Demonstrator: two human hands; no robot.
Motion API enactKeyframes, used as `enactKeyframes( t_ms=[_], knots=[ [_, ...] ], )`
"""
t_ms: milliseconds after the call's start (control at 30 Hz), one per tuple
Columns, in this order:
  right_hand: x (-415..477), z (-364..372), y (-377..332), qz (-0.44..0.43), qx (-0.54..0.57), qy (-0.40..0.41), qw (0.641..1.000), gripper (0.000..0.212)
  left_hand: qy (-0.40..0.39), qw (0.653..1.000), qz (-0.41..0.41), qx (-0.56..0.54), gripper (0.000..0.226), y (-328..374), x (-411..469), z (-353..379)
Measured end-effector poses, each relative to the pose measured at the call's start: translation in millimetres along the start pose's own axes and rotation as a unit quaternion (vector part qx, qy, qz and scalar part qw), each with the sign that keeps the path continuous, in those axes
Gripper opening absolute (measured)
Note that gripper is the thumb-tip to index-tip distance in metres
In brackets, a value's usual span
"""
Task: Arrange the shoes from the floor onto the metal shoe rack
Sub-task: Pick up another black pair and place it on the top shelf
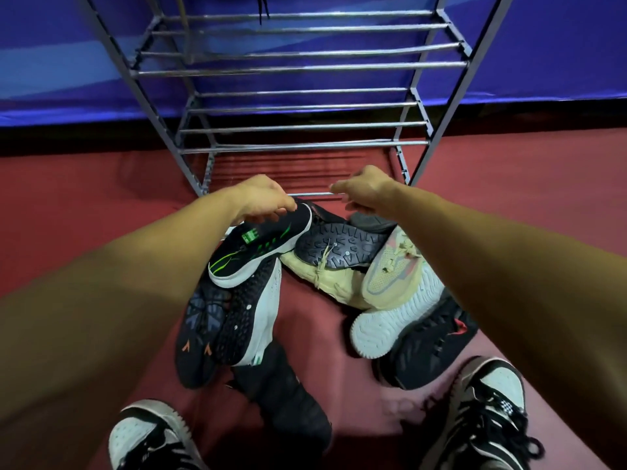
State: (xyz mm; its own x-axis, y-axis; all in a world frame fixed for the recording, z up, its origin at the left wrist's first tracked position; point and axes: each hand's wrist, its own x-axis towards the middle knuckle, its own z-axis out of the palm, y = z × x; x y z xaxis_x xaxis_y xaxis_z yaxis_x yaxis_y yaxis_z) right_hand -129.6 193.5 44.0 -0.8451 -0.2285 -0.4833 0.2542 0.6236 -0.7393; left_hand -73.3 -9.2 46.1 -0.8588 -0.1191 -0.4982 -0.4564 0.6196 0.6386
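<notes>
Black-and-green shoe [261,245] tops the floor pile [390,283], 6 o'clock of the metal shoe rack [305,106]; our left hand [261,201] pinches its end, right hand [366,195] curled, contents unclear. We judge: pick-up step; next, lift toward 12 o'clock onto a shelf.

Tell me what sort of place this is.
Probably an indoor sports hall or gym: red floor, blue wall covering, a metal shoe rack and sports shoes heaped before it.

Left hand [263,200] and right hand [364,193] bare, forearms [135,266] bare. Left sneaker [146,435] and right sneaker [492,412] black-and-white, black laces. Right one has checkered tag.
</notes>
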Motion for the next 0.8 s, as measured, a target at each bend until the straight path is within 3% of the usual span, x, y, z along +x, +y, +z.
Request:
enactKeyframes(
  t_ms=[167, 800],
  knots=[
    [-6.7, 14.3, -11.5, -0.03, -0.027, -0.05, 0.998, 0.026, 0.004, 1.0, -0.006, 0.013, 0.009, -9.7, 2.0, -4.8],
    [13.0, 29.5, -12.0, -0.027, -0.081, -0.053, 0.995, 0.032, -0.008, 0.997, -0.01, 0.082, 0.02, -17.7, 1.2, -5.1]
  ],
)
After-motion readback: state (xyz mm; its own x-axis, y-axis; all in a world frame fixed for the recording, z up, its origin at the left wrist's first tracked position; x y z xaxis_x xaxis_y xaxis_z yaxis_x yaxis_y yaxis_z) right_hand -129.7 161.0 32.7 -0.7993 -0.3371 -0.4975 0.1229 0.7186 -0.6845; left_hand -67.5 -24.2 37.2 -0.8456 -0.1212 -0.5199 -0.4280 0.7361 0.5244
